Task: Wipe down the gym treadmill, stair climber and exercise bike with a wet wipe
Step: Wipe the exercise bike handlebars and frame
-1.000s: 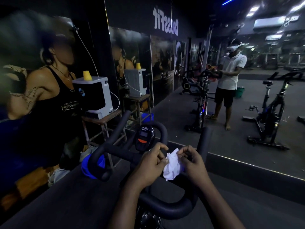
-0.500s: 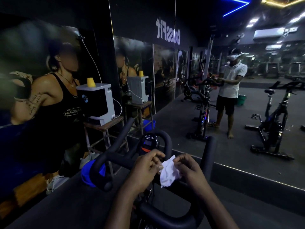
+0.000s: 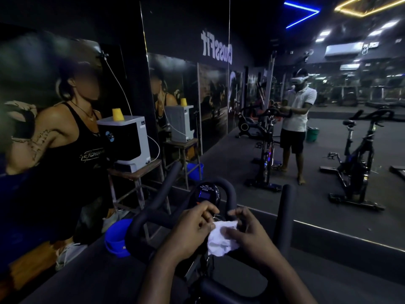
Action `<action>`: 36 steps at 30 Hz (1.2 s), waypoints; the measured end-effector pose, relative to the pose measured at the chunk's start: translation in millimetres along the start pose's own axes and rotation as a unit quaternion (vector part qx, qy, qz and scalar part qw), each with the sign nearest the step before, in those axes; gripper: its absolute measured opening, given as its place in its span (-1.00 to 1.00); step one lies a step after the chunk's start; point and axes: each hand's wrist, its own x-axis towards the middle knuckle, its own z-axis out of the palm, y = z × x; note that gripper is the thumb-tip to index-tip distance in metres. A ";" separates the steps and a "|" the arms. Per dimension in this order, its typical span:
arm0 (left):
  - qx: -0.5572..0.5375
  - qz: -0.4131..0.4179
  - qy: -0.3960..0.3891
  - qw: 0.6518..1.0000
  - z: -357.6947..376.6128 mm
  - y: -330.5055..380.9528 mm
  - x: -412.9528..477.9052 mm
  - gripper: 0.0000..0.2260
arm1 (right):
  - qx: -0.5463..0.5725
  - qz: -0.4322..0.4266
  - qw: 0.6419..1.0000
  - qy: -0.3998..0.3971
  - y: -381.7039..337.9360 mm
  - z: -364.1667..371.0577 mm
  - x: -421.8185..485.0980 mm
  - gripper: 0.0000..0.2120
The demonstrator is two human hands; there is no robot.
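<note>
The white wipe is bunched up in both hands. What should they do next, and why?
Probably press the wipe onto the handlebar and start rubbing. The left hand and right hand both pinch it, crumpled, just above the bar, and it seems not to touch the bike.

Left hand and right hand meet, fingers curled, pinching.

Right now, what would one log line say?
left hand: pinches white wipe | right hand: pinches white wipe | where: above exercise bike handlebar | wiping: not yet begun
</note>
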 end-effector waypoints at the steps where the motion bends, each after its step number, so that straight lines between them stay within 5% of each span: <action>1: 0.006 0.002 0.000 1.000 -2.5 -1.7 0.6 -0.74 | -0.008 -0.005 1.000 0.004 1.8 1.1 -1.5 -0.66; 5: 0.037 0.006 0.011 0.999 -5.8 -6.5 4.4 -0.72 | 0.015 -0.023 0.997 0.075 5.1 4.4 -6.1 -0.65; 10: 0.047 0.033 0.045 0.997 3.1 -5.6 16.9 -0.69 | -0.135 -0.110 0.983 0.054 -5.4 2.3 -6.0 -0.68; 12: 0.049 0.047 0.092 0.993 8.7 -2.1 25.5 -0.71 | -0.184 -0.131 0.973 0.040 -12.2 -3.0 5.4 -0.75; 17: 0.128 0.083 0.265 0.952 17.3 8.3 54.5 -0.75 | -0.243 -0.194 0.938 0.153 -31.6 -22.1 61.9 -0.77; 23: 0.150 0.009 0.215 0.965 23.4 -14.7 73.2 -0.69 | -0.327 -0.206 0.912 0.136 12.6 -11.5 57.3 -0.57; 26: 0.138 0.003 0.206 0.969 24.3 -21.6 74.3 -0.69 | -0.322 -0.203 0.901 0.209 6.5 -6.0 87.3 -0.69; 31: 0.136 0.007 0.189 0.973 20.7 -23.7 73.8 -0.68 | -0.305 -0.176 0.911 0.213 -7.8 -6.6 107.0 -0.84; 36: 0.160 0.019 0.167 0.973 12.3 -28.5 78.0 -0.69 | -0.382 -0.199 0.881 0.196 15.7 -9.0 92.6 -0.67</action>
